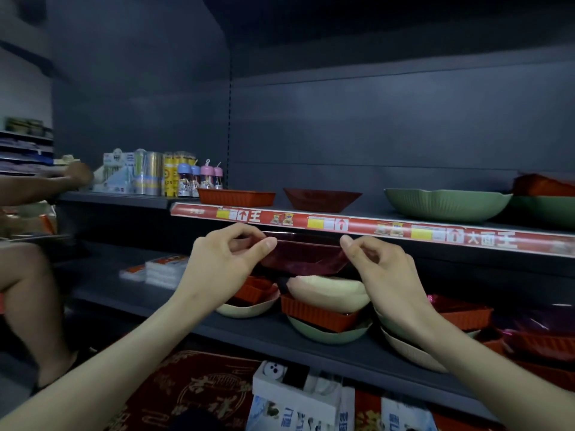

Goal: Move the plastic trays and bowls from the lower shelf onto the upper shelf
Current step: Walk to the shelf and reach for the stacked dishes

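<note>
Both hands, left hand [224, 259] and right hand [378, 262], pinch the tray [303, 255]; keep it level, clear the upper shelf [357, 223] lip.

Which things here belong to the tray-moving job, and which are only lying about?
Job: translucent red tray pinched by left hand and right hand; stacked trays and bowls on lower shelf; upper shelf.
Lying about: small bottles, cans, flat boxes, cartons.
</note>
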Demonstrator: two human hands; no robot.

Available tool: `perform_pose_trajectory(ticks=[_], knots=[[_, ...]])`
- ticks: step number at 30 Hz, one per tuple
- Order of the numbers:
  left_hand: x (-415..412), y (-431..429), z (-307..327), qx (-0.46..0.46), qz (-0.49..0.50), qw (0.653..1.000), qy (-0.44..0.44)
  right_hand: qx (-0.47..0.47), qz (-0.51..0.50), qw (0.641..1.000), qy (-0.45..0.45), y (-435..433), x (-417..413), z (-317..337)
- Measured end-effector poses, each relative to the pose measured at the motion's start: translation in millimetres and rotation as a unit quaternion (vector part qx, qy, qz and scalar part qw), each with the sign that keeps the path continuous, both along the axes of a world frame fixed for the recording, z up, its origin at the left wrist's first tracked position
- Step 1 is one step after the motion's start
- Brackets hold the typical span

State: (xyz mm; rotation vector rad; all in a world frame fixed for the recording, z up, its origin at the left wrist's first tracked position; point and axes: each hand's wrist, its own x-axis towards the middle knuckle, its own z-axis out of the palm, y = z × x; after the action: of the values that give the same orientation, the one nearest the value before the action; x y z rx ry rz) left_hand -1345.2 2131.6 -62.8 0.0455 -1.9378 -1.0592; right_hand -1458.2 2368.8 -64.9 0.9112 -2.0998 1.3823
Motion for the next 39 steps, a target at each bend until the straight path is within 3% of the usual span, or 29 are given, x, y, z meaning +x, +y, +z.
perform_pose_trajectory(ticks=[15, 25, 33, 39], knots=[[4, -2, 62, -0.091, -0.063, 0.992, 0.062, -0.046, 0.007, 0.991, 0.122, 7, 6, 57], [-86, -21, 107, 0.04, -0.119, 0.984, 0.13, -0.072, -0.043, 0.989, 0.125, -32, -55, 94], [-155, -43, 104, -0.016, -0.019, 0.993, 0.116, -0.03, -0.079, 0.988, 0.125, -49, -118, 104], [-198, -54, 105, -0.019, -0.01, 0.994, 0.11, 0.003, -0.107, 0.99, 0.089, -58, -144, 104]])
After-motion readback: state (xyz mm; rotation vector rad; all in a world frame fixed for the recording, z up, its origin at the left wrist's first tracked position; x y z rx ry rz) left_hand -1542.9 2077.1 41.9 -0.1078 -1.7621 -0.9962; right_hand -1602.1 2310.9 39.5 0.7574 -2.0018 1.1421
